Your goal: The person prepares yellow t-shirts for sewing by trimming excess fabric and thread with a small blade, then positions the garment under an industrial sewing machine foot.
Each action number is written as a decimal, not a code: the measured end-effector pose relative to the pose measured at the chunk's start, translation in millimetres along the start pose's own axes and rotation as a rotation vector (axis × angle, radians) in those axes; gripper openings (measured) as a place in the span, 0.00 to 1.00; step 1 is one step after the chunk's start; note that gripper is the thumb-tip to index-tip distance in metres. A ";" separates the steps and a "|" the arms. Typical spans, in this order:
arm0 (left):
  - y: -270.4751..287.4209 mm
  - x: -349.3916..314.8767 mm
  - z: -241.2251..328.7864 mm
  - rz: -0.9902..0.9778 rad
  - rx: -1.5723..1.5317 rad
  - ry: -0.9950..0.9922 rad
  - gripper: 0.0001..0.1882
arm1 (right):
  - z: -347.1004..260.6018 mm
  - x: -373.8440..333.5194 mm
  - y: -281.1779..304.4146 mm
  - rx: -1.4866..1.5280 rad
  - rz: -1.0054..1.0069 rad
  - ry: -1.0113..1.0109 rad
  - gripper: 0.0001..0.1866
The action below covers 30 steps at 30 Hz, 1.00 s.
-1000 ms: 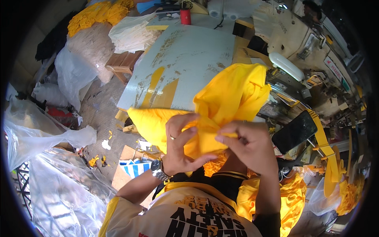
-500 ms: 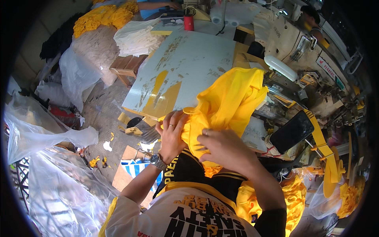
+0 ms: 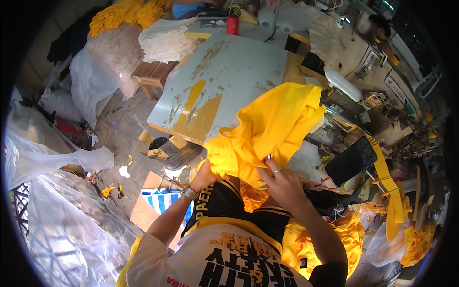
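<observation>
A bright yellow fabric garment (image 3: 275, 119) lies bunched over the near right corner of the worktable and hangs down toward my lap. My left hand (image 3: 204, 177) grips its lower left edge, the fingers partly hidden by cloth. At the garment's lower right, my right hand (image 3: 282, 184) is closed against the fabric. Small dark and metallic bits show at its fingers, perhaps a small metal tool; its kind is too hidden to tell.
The worn grey worktable (image 3: 239, 67) stretches ahead, with a red thread cone (image 3: 232, 25) at its far end. To the right are a sewing machine (image 3: 351, 52) and a mounted phone (image 3: 351, 161). Clear plastic sheeting (image 3: 71, 225) fills the left. More yellow cloth (image 3: 334, 244) sits beside me.
My left hand has gone down and left along the garment's edge. My right hand has shifted slightly right and its fingers now meet the cloth. The garment's lower part is pulled flatter.
</observation>
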State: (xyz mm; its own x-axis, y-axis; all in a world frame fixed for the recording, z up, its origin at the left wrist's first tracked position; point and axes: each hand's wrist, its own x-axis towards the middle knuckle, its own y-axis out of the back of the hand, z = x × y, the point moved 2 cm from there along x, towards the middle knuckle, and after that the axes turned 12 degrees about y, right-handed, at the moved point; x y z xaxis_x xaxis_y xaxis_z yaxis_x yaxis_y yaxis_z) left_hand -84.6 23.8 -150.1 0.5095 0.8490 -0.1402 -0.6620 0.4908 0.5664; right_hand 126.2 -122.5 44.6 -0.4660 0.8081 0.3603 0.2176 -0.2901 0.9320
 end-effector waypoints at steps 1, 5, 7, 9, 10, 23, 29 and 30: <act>-1.8 8.8 2.5 -0.271 -0.012 0.020 0.35 | 13.4 -2.9 -1.3 0.092 0.051 -0.047 0.25; 73.9 0.3 62.4 -0.467 0.172 0.023 0.27 | 35.2 26.7 87.5 0.391 0.437 -0.248 0.18; 149.4 7.3 109.1 -0.161 0.541 -0.178 0.28 | 49.9 13.7 117.3 0.445 0.701 -0.389 0.12; 217.8 13.7 201.2 0.194 0.490 -0.370 0.22 | 55.6 -2.1 132.2 0.534 0.867 -0.361 0.10; 242.9 25.5 229.3 0.347 0.341 -0.539 0.21 | 49.9 -6.4 138.3 0.564 0.958 -0.308 0.09; 152.6 90.9 193.3 0.329 0.690 -0.549 0.35 | -36.0 -56.8 37.4 0.715 -0.150 -0.211 0.09; 84.4 18.1 282.3 0.526 0.172 -0.792 0.26 | 51.6 -50.6 56.6 0.588 0.612 -0.802 0.07; 71.0 18.4 285.5 0.572 0.219 -0.801 0.32 | 62.2 -47.2 49.1 0.580 0.679 -0.817 0.08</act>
State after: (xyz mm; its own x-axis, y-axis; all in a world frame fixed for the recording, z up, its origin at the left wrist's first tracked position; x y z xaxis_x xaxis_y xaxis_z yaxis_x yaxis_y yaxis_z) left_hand 34.7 18.3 119.4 0.4191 0.5247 0.7410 -0.8484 -0.0643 0.5254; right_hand 212.1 -143.0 70.9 0.5262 0.7267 0.4417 0.6573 -0.6771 0.3309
